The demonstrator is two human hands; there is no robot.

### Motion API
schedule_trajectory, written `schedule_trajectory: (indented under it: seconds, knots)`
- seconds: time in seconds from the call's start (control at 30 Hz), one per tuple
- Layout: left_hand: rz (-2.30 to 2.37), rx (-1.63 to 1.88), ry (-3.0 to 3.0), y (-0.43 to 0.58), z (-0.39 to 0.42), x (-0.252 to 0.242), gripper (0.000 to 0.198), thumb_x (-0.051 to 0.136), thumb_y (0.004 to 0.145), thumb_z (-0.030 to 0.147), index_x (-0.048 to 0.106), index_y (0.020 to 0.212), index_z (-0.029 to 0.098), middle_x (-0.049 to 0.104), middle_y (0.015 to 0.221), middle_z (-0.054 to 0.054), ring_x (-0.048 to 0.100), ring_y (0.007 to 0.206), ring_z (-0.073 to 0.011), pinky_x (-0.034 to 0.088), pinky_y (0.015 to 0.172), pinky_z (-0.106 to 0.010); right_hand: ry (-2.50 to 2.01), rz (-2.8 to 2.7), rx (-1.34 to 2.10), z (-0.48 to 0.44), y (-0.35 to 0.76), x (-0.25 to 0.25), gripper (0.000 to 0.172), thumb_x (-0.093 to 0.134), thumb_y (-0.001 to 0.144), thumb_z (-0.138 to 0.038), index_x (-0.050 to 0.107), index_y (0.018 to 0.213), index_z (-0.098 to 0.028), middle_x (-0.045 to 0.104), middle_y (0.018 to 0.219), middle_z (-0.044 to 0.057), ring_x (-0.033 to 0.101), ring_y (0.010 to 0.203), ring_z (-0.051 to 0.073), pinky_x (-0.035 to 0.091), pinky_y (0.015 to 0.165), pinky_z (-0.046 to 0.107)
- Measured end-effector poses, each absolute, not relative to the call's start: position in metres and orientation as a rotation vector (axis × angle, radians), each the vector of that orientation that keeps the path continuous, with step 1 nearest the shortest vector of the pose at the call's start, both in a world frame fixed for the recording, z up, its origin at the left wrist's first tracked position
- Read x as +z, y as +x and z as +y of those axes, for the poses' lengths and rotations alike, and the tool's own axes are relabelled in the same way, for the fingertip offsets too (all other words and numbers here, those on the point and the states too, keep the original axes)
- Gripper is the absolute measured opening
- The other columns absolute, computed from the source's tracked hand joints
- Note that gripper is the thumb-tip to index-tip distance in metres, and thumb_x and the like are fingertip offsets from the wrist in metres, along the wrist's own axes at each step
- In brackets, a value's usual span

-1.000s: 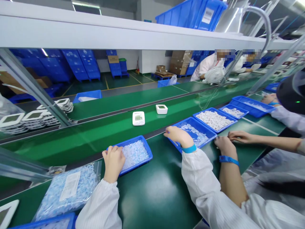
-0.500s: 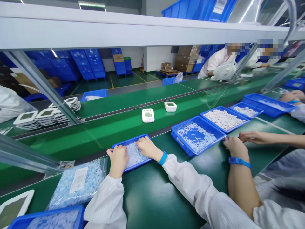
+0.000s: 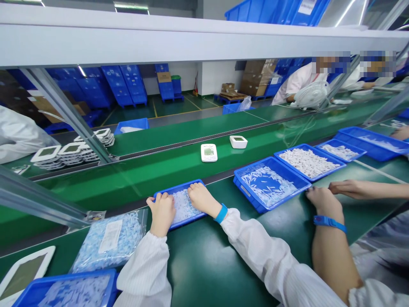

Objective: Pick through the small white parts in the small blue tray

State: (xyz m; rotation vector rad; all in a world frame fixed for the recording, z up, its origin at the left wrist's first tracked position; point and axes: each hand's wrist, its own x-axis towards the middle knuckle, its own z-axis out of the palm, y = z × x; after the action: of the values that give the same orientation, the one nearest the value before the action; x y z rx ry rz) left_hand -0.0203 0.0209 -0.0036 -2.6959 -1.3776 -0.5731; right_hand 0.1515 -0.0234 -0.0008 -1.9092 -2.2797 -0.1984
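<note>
My left hand [image 3: 162,214] curls over the left end of a shallow blue tray [image 3: 188,222]. Its thumb is by the rim and its fingers bend inward. Small pale blue-white strips [image 3: 182,204] fill that tray. Into the same strips reach the bent fingertips of my right hand [image 3: 203,199], closed together, and whatever they hold is hidden. A blue band circles my right wrist. Left of the tray lies a clear bag of light-blue pieces [image 3: 128,238] with a white label.
Two white devices with screens [image 3: 208,152] sit on the green belt. A blue tray of strips [image 3: 306,187] stands right, beside a tray of white parts [image 3: 341,164]. A co-worker's hands [image 3: 322,198] work close by. Another strip tray [image 3: 111,281] is at lower left.
The view has swung slightly left, so most things appear further right. Both my hands stay at the tray, with only small finger movement.
</note>
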Motion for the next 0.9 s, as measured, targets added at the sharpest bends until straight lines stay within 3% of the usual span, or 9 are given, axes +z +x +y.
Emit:
schedule_trajectory:
  seconds: [0.3,0.57,0.73,0.9]
  knots:
    - [-1.445,-0.882,-2.634,-0.017,0.019,0.005,0.021,0.044,0.084,0.022,0.065,0.081,0.020,0.070,0.089,-0.007,0.058,0.091,-0.0248,0.030,0.084,-0.044,-1.874,-2.242,-0.255,-0.025,0.151,0.003,0.014,0.045,0.082,-0.007,0.057,0.090,-0.008,0.057,0.091,0.015,0.051,0.087,0.024,0.036,0.078,0.035]
    - [-1.297,-1.006,-2.794,-0.015,0.030,-0.006,0.021,0.034,0.089,0.016,0.055,0.087,0.017,0.063,0.074,-0.006,0.059,0.071,-0.0207,0.040,0.072,-0.034,-1.782,-2.070,-0.175,-0.022,0.154,0.004,0.018,0.037,0.087,-0.003,0.053,0.095,-0.008,0.058,0.084,0.011,0.050,0.079,0.021,0.039,0.075,0.034]
    - [-1.203,-1.093,-2.810,-0.015,0.028,-0.002,0.021,0.034,0.090,0.019,0.054,0.086,0.019,0.061,0.080,-0.007,0.056,0.078,-0.0217,0.042,0.073,-0.035,-1.558,-1.842,0.083,-0.021,0.150,0.009,0.019,0.039,0.095,-0.017,0.058,0.094,-0.013,0.058,0.089,0.008,0.052,0.087,0.018,0.041,0.081,0.031]
    - [-1.360,-1.362,-2.836,-0.012,0.020,0.005,0.017,0.041,0.089,0.024,0.057,0.089,0.020,0.064,0.087,-0.005,0.058,0.084,-0.0203,0.045,0.077,-0.034,-1.408,-1.528,0.497,-0.019,0.139,0.005,0.018,0.048,0.090,-0.017,0.063,0.100,-0.014,0.061,0.094,0.007,0.056,0.088,0.014,0.044,0.080,0.028]
